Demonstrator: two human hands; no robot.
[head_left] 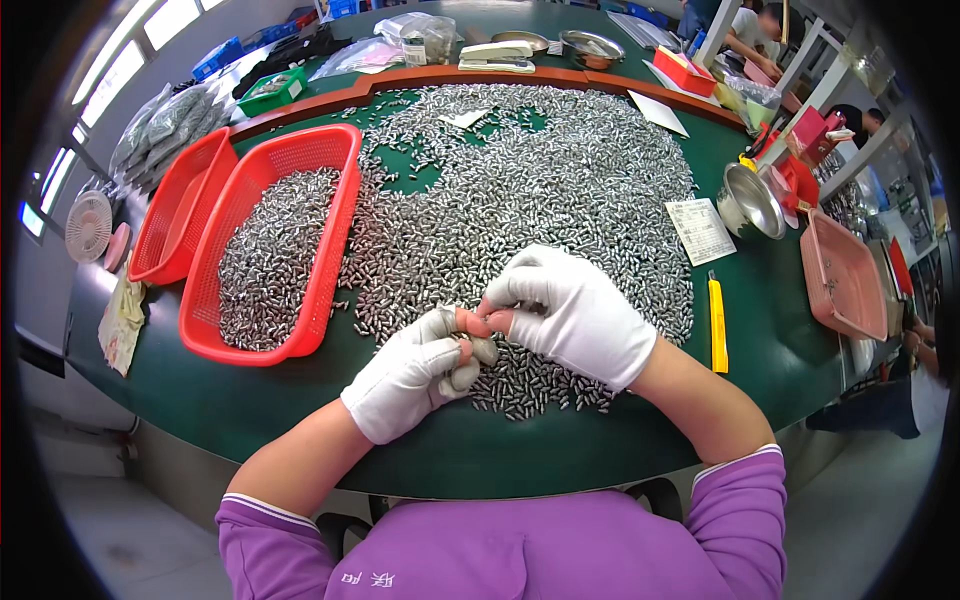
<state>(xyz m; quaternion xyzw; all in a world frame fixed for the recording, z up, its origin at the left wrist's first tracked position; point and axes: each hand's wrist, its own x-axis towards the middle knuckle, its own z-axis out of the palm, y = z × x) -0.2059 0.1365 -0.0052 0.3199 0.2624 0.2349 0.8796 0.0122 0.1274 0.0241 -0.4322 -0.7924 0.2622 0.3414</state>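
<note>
A wide heap of small silvery metal pieces [560,190] covers the middle of the green table. Over its near edge my two gloved hands meet, fingertips close together. My left hand [415,370], in a white glove with bare fingertips, is closed, its fingers curled. My right hand [575,315], gloved the same way, pinches with thumb and forefinger beside the left fingertips. Whatever small thing lies between the fingers is too small and covered to make out. To the left, a red plastic basket [345,215] holds many of the same metal pieces.
Another red basket [165,235] stands further left. Right of the heap lie a yellow utility knife [717,325], a printed paper slip [700,232], a steel bowl [752,202] and a pink basket [845,275]. A wooden ledge [400,78] borders the far side. Other people sit at the far right.
</note>
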